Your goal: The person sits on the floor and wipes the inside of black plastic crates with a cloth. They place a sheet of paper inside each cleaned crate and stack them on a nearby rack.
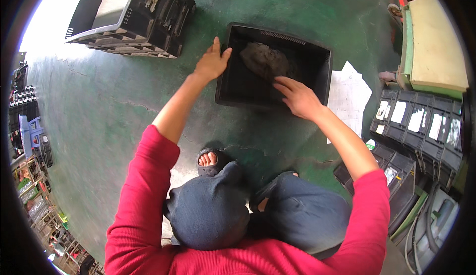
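Note:
A black plastic crate [274, 95] lies on the floor in front of me, its open side up. Inside is a grey, dull patch or crumpled lump [261, 58]; whether it is a rag or dust I cannot tell. My left hand [212, 63] is at the crate's left rim, empty, fingers spread; contact with the rim is unclear. Over the near right part of the crate reaches my right hand [301, 99], fingers stretched toward the lower end of the grey lump. Nothing shows in its grasp.
Stacked black crates [163, 22] stand at the far left. White paper sheets [349, 94] lie on the green floor right of the crate. Along the right are dark labelled bins [416, 121] and a cream-topped cabinet [439, 42]. Cluttered shelves [39, 200] line the left.

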The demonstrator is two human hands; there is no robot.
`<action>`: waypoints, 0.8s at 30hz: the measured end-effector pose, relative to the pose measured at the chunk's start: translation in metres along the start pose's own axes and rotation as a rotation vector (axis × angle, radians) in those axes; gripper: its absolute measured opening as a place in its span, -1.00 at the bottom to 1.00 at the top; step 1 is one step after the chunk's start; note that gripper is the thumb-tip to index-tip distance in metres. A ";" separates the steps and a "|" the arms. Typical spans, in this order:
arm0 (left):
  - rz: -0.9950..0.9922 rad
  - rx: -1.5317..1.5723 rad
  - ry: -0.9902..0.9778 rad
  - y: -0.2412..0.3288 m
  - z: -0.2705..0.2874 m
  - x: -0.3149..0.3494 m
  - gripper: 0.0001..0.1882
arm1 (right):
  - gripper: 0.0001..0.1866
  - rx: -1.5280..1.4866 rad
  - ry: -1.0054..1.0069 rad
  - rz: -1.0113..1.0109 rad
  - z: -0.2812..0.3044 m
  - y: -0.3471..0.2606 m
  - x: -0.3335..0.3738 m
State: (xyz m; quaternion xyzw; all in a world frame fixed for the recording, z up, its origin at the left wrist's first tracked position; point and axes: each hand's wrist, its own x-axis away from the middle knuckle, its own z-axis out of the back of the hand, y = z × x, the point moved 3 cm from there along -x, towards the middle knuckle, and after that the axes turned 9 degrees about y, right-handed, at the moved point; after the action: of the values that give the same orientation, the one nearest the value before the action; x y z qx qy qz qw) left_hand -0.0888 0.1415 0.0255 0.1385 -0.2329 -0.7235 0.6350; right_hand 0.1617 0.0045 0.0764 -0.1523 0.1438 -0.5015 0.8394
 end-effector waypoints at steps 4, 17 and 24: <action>0.048 0.137 0.125 0.015 -0.031 -0.007 -0.35 | -0.38 0.218 0.005 -0.150 -0.086 0.038 -0.053; 0.027 0.281 0.219 0.022 -0.021 -0.002 -0.51 | -0.47 0.458 -0.024 -0.741 -0.088 0.139 0.000; -0.042 0.332 0.226 0.028 -0.022 -0.008 -0.52 | -0.72 0.560 0.063 -1.114 -0.143 0.074 -0.116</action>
State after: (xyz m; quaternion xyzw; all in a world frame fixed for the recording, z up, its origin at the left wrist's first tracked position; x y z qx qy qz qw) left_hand -0.0524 0.1438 0.0206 0.3262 -0.2732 -0.6681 0.6103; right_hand 0.1119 0.1247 -0.0732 0.0363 -0.0693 -0.8869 0.4553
